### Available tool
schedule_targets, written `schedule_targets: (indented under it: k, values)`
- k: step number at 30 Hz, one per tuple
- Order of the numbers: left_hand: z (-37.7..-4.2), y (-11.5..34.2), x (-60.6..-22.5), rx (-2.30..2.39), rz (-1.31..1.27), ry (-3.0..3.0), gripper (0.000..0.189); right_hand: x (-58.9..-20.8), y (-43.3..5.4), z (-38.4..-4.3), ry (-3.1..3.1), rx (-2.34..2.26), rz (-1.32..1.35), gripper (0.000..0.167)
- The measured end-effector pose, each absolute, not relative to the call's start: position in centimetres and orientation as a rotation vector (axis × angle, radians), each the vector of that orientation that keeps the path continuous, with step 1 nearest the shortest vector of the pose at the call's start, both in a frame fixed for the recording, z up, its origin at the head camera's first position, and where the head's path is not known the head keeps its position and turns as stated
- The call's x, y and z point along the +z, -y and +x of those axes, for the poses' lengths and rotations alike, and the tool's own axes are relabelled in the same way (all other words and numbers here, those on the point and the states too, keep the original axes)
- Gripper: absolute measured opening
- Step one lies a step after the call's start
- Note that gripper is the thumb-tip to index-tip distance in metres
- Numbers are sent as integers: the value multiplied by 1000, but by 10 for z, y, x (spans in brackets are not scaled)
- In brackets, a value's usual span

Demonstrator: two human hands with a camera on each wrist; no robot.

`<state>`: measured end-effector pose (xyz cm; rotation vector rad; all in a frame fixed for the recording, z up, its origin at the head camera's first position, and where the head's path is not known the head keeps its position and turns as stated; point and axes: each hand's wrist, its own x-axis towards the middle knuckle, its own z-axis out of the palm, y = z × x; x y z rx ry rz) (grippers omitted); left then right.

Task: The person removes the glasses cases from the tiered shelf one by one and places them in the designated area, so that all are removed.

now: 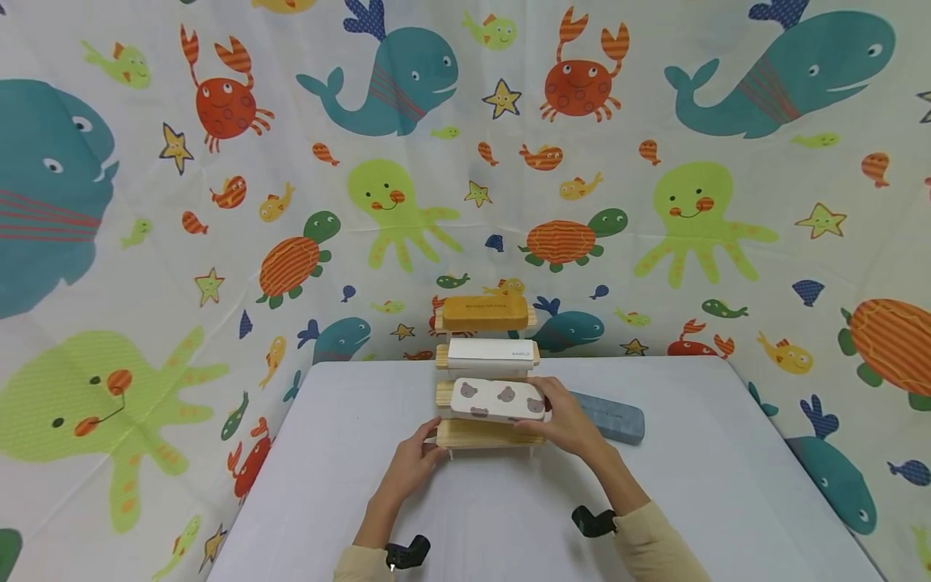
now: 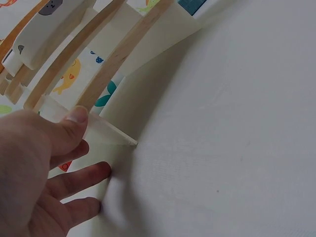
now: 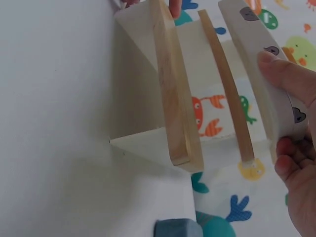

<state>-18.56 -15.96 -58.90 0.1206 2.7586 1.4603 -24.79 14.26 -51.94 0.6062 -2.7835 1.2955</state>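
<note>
A tiered rack with wooden shelves and white side supports stands in the middle of the table. My left hand holds the left end of its lowest shelf, the thumb against the board's end and the lower fingers spread beneath. A white glasses case with bear heads is at the second shelf from the bottom. My right hand grips this case by its right end, thumb on its front. The lowest shelf bears nothing.
A white case lies on the third shelf and a mustard-yellow case on the top one. A blue-grey case lies on the white table right of the rack. Behind hangs a curtain printed with sea animals.
</note>
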Motion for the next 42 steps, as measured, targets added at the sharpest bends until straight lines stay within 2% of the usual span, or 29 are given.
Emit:
schedule_targets:
  k: [42]
  values:
    - [-185,160,-591,1491,183,-2798,59,-524,-196,-223,2726,1198,547,79]
